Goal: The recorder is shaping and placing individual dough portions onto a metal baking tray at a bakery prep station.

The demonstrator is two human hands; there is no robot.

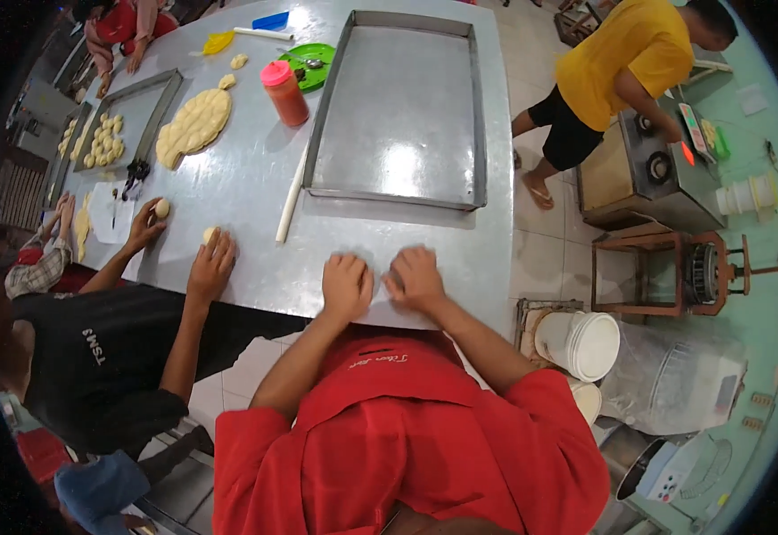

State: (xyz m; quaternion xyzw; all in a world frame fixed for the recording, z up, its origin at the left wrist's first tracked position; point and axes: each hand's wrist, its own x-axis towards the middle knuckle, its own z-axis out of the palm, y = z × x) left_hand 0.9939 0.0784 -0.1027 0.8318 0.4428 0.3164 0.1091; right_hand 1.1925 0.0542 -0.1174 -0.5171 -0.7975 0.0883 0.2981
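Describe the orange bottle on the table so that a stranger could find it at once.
Start at the big empty metal tray on the grey table. Just left of its far corner stands the orange bottle, beside a green plate. It is the only upright container there, with a pink cap.

Both hands, left hand (346, 283) and right hand (415, 276), press palm-down on the table (255, 178), hiding whatever lies beneath them.

A small bakery workroom: a long steel table (255, 178) at centre with an empty baking tray (398, 107), scored dough (194, 123) upper left, and a dough machine (647, 169) right.
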